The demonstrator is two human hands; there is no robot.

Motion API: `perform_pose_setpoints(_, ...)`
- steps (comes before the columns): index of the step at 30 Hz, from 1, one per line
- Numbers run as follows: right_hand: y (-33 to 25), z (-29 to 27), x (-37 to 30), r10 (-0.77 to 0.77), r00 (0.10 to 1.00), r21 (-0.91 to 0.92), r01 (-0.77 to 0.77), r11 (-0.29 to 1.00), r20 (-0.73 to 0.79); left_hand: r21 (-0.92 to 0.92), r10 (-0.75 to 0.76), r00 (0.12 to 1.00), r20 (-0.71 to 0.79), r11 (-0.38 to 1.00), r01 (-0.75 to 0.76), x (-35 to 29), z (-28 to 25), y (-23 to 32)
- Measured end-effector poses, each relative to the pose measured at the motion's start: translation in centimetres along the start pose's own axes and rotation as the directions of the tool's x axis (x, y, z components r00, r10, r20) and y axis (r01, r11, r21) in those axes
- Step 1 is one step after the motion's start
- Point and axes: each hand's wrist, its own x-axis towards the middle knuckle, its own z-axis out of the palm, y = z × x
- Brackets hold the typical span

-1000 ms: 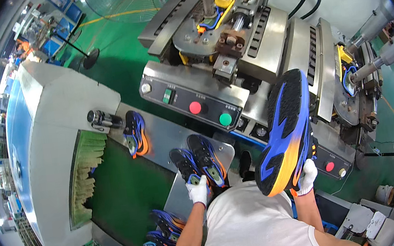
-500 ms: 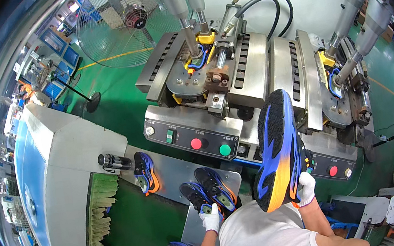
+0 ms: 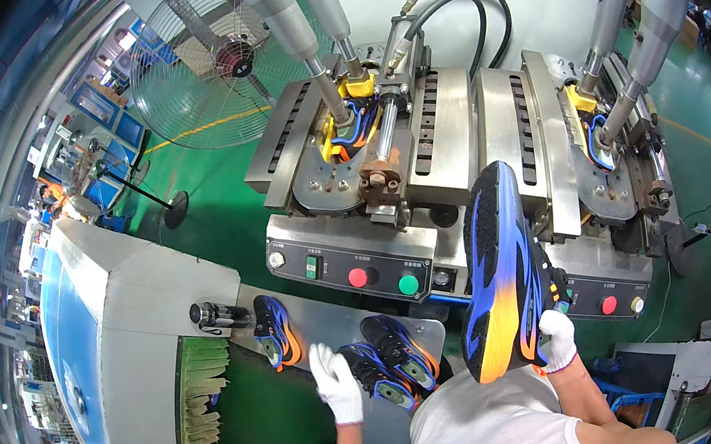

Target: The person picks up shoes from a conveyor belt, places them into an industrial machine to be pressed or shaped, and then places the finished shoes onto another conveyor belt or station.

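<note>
My right hand [image 3: 557, 340], in a white glove, is closed on the heel end of a black sneaker [image 3: 500, 262]. The shoe is held up on end, its blue, orange and black sole facing me. My left hand [image 3: 337, 386], gloved too, has its fingers stretched out and holds nothing. Just right of it, a pair of dark sneakers, one of them the right-hand sneaker [image 3: 399, 348], rests side by side on a metal shelf [image 3: 309, 316]. Farther left on the shelf lies a single sneaker [image 3: 275, 331].
Ahead stands a press machine with a control panel [image 3: 342, 270] and metal rods reaching down onto shoes clamped in it. At left, a white cabinet [image 3: 151, 291] has a green-flapped opening [image 3: 200, 418]. A dark flask [image 3: 219, 316] lies at the shelf's far end. A fan [image 3: 229, 60] stands behind.
My left hand has left the dark sneaker of the pair and moved left and up, its fingers now extended. My right hand still holds the raised sneaker. The view has shifted slightly.
</note>
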Motion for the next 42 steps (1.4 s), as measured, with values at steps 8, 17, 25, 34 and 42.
perform_pose_setpoints(8, -0.3, 0.4, 1.8, -0.065, 0.997, -0.117, 0.070, 0.991, 0.045, 0.363, 0.625, 0.689, 0.369, 0.585, -0.725, 17.9, 9.4, 15.9)
perform_pose_setpoints(17, -1.5, 2.0, 2.4, -0.007, 0.999, -0.070, 0.010, 0.998, 0.036, 0.605, 0.363, 0.728, 0.582, 0.406, -0.685, 33.2, 22.2, 11.6)
perform_pose_setpoints(25, -2.4, 4.2, 3.0, -0.166, 0.983, -0.132, 0.155, 0.979, -0.078, 0.754, 0.181, 0.843, 0.507, 0.380, -0.535, 37.9, 32.0, 13.4)
perform_pose_setpoints(34, -2.4, 4.4, 3.6, -0.153, 0.961, -0.341, 0.067, 0.938, -0.230, 0.746, 0.017, 0.827, 0.561, 0.421, -0.515, 42.1, 31.2, 17.7)
perform_pose_setpoints(42, 0.6, 6.7, 10.8, -0.164, 0.980, -0.439, 0.097, 0.893, -0.115, 0.387, 0.321, 0.882, 0.346, 0.807, -0.446, 29.6, 10.0, 20.8)
